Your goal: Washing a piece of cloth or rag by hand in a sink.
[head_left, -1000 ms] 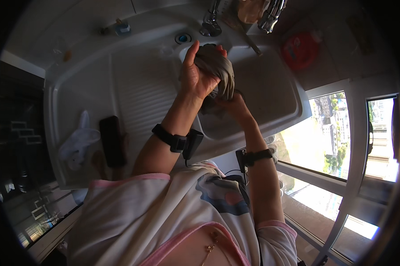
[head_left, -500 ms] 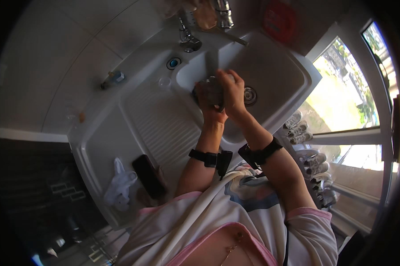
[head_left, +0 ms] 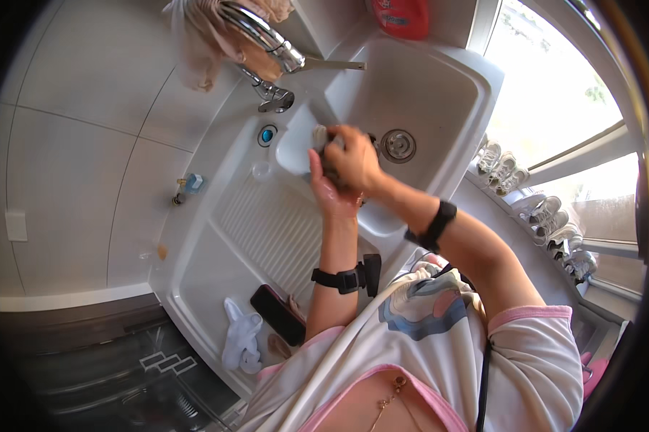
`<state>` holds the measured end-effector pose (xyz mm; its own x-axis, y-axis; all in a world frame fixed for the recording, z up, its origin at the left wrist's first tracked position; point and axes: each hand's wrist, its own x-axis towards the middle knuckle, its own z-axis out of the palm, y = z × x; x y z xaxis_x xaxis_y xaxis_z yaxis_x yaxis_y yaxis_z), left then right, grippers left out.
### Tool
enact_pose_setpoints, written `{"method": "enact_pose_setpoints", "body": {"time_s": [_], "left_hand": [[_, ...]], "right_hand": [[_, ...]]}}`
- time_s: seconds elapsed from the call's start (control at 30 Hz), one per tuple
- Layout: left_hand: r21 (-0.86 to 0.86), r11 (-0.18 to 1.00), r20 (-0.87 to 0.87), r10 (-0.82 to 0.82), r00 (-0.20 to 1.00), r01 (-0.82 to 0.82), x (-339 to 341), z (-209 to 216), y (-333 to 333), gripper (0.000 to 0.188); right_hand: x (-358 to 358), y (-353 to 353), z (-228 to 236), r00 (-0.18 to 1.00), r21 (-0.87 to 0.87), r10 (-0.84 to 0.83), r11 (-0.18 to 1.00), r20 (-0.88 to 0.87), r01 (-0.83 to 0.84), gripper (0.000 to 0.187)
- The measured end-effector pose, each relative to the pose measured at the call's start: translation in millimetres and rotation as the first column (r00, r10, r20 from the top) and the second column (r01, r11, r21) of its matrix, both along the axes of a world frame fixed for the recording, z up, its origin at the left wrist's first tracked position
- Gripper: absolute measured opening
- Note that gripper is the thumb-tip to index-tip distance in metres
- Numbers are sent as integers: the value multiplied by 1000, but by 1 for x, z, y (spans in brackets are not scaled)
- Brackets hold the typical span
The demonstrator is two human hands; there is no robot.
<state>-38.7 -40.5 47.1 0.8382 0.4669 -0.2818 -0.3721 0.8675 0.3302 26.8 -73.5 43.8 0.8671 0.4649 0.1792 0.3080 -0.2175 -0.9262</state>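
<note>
A bunched wad of grey and whitish cloth (head_left: 319, 135), its exact kind hard to make out, is pressed between my hands over the left part of the sink (head_left: 439, 83). My left hand (head_left: 331, 198) lies palm up under it, thumb raised at the side, and looks wet. From above, my right hand (head_left: 357, 162) is closed over the wad, with its fingers slightly blurred. Much of the cloth is hidden by the fingers. Just right of the hands is the metal drain (head_left: 398, 146).
Left of my arms is a ribbed washboard (head_left: 267, 223). A dark phone (head_left: 277, 315) and white cloth (head_left: 241, 335) lie nearer me. Behind stand chrome faucets (head_left: 275, 97) and a red bottle (head_left: 402, 18). Several shoes (head_left: 508, 173) line the window ledge.
The view has shifted and brightened. My right hand has closed further over the cloth, while my left palm has turned up beneath it.
</note>
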Motion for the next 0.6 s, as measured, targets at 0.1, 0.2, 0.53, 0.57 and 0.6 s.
{"method": "enact_pose_setpoints", "body": {"time_s": [0.1, 0.2, 0.53, 0.57, 0.6], "left_hand": [[94, 972, 29, -218, 976, 214, 26, 4, -14, 52], [125, 977, 12, -176, 984, 173, -16, 14, 0, 45], [142, 969, 405, -241, 882, 200, 13, -42, -4, 51], [115, 983, 359, -175, 917, 143, 8, -23, -8, 51], [93, 990, 315, -132, 940, 108, 7, 11, -20, 51]], "right_hand": [[-20, 25, -105, 707, 229, -452, 891, 544, 393, 27], [-66, 7, -7, 702, 32, -327, 917, 633, 398, 27], [-54, 15, -1, 739, -61, -505, 806, 446, 588, 29], [-62, 12, -4, 744, -72, -499, 808, 444, 585, 29], [-61, 1, 0, 782, -135, -413, 841, 466, 524, 28]]}}
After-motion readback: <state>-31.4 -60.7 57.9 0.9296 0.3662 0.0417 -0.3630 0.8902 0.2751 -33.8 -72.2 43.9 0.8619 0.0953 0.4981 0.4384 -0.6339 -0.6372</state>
